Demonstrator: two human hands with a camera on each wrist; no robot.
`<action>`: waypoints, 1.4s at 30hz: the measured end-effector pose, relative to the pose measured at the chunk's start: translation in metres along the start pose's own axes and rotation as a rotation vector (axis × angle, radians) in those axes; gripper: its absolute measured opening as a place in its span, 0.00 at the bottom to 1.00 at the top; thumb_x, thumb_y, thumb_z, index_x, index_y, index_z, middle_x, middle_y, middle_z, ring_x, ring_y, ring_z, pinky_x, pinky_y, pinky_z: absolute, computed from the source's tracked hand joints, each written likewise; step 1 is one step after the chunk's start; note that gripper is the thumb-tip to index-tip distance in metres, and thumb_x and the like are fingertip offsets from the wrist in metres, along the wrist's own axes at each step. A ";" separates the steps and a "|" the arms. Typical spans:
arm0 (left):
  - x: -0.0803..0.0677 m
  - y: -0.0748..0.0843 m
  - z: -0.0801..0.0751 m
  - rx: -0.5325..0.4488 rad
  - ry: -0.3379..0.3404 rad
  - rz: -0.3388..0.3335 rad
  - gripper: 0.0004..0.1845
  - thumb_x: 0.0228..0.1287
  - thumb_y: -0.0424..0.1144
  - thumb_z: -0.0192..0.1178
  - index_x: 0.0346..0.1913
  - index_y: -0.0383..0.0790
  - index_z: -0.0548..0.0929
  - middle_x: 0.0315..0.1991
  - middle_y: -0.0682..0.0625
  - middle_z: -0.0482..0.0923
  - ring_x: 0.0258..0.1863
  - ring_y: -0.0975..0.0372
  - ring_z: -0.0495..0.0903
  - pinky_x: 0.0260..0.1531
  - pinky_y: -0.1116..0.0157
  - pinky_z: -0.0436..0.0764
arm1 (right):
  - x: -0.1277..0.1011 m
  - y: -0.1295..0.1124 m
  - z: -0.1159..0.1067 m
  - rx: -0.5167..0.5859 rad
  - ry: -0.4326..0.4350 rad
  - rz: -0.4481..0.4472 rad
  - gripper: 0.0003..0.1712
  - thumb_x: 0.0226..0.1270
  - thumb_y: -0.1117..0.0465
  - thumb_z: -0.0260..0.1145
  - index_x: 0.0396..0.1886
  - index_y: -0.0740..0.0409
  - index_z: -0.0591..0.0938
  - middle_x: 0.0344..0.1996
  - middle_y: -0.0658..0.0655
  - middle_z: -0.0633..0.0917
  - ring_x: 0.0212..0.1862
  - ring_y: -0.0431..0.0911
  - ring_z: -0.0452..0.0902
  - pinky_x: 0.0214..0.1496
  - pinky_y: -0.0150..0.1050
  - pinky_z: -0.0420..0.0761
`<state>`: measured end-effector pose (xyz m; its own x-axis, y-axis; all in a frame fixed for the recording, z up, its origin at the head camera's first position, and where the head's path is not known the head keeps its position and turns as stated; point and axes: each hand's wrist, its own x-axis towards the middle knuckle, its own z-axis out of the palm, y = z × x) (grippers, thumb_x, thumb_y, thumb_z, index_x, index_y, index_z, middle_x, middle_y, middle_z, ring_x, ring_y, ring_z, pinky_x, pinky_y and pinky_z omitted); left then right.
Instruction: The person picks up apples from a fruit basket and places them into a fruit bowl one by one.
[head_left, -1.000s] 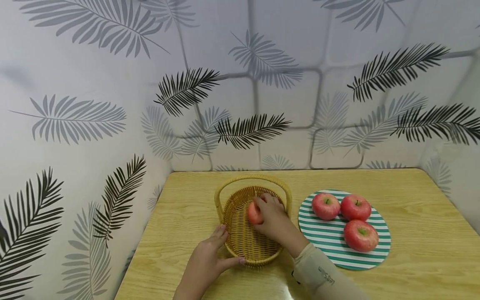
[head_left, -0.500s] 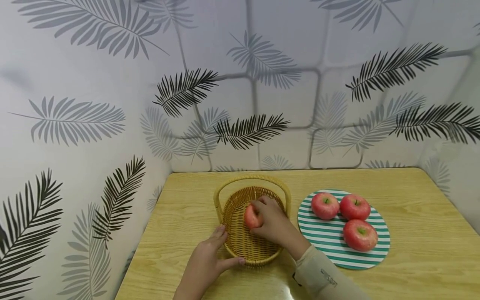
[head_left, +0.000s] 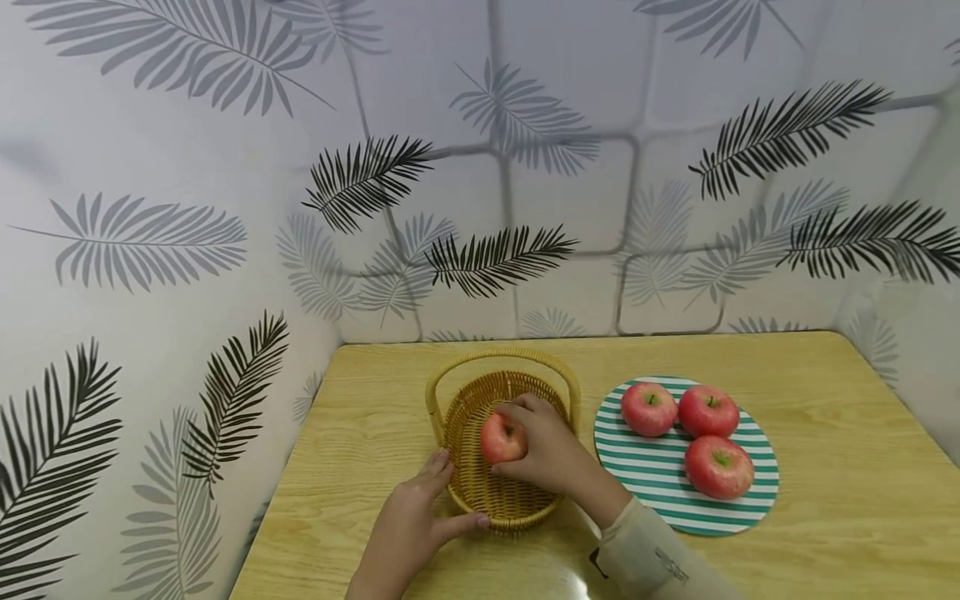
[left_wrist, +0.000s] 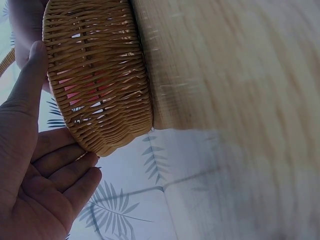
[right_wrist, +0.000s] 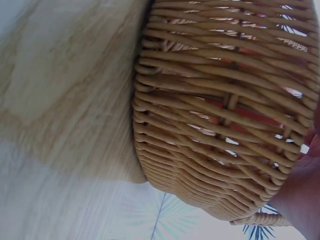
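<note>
Left hand: your left hand (head_left: pixel 408 533) rests against the near-left wall of the wicker basket (head_left: pixel 480 496), fingers (left_wrist: pixel 47 160) straight, thumb along the rim.
Apple: inside the basket, the apple (head_left: pixel 501 438) sits under your right hand (head_left: pixel 551 454), fingers curled round it.
Plate: the striped plate (head_left: pixel 660 492) on the tabletop (head_left: pixel 825 500) holds three apples (head_left: pixel 686 433).

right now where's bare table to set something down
Bare wood lies right of the striped plate, behind the basket toward the wall, and left of the left hand. It is crowded between basket and plate, where the right hand holds an apple.
</note>
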<state>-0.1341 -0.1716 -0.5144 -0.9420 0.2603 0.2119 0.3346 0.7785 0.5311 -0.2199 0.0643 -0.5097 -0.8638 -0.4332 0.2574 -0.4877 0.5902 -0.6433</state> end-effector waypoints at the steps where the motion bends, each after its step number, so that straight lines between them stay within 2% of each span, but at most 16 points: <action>1: 0.000 0.000 0.000 0.000 0.002 0.001 0.49 0.52 0.63 0.78 0.65 0.26 0.82 0.70 0.32 0.75 0.72 0.46 0.77 0.65 0.49 0.83 | -0.001 -0.001 -0.001 -0.001 0.002 -0.004 0.46 0.51 0.53 0.88 0.71 0.56 0.81 0.61 0.57 0.81 0.62 0.54 0.77 0.61 0.53 0.84; 9: 0.000 -0.001 0.000 0.014 0.009 0.006 0.48 0.52 0.63 0.79 0.65 0.26 0.83 0.70 0.32 0.76 0.72 0.46 0.77 0.65 0.49 0.83 | -0.009 -0.011 -0.011 0.013 0.020 -0.030 0.47 0.51 0.50 0.89 0.71 0.52 0.81 0.64 0.56 0.81 0.64 0.52 0.78 0.61 0.53 0.85; 22: 0.000 0.000 -0.001 0.013 0.004 0.010 0.50 0.52 0.65 0.77 0.66 0.27 0.82 0.71 0.32 0.75 0.72 0.45 0.77 0.65 0.50 0.83 | -0.029 -0.017 -0.034 0.049 0.028 -0.102 0.46 0.53 0.44 0.88 0.71 0.49 0.81 0.62 0.52 0.81 0.58 0.47 0.82 0.53 0.43 0.88; 27: 0.000 0.001 -0.001 0.016 0.002 0.008 0.50 0.52 0.65 0.76 0.66 0.27 0.82 0.71 0.32 0.75 0.72 0.45 0.77 0.65 0.50 0.83 | -0.037 -0.016 -0.040 0.038 0.051 -0.114 0.44 0.52 0.44 0.88 0.70 0.46 0.83 0.62 0.50 0.82 0.59 0.46 0.81 0.54 0.44 0.88; 35: 0.001 0.004 -0.002 0.003 0.000 0.006 0.49 0.52 0.63 0.78 0.66 0.25 0.82 0.71 0.31 0.74 0.72 0.45 0.76 0.66 0.49 0.82 | -0.050 -0.015 -0.044 0.055 0.040 -0.098 0.45 0.50 0.44 0.89 0.69 0.48 0.83 0.63 0.48 0.81 0.62 0.45 0.79 0.58 0.44 0.87; 42: 0.000 0.001 0.000 0.018 0.006 0.005 0.50 0.51 0.64 0.78 0.66 0.26 0.82 0.71 0.32 0.75 0.72 0.45 0.77 0.66 0.49 0.82 | -0.063 -0.010 -0.046 0.030 0.105 -0.121 0.46 0.48 0.48 0.90 0.69 0.46 0.83 0.63 0.49 0.81 0.62 0.44 0.78 0.59 0.47 0.87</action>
<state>-0.1333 -0.1710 -0.5139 -0.9403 0.2604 0.2193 0.3382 0.7874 0.5153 -0.1667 0.1166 -0.4861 -0.8083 -0.4250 0.4075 -0.5863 0.5171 -0.6236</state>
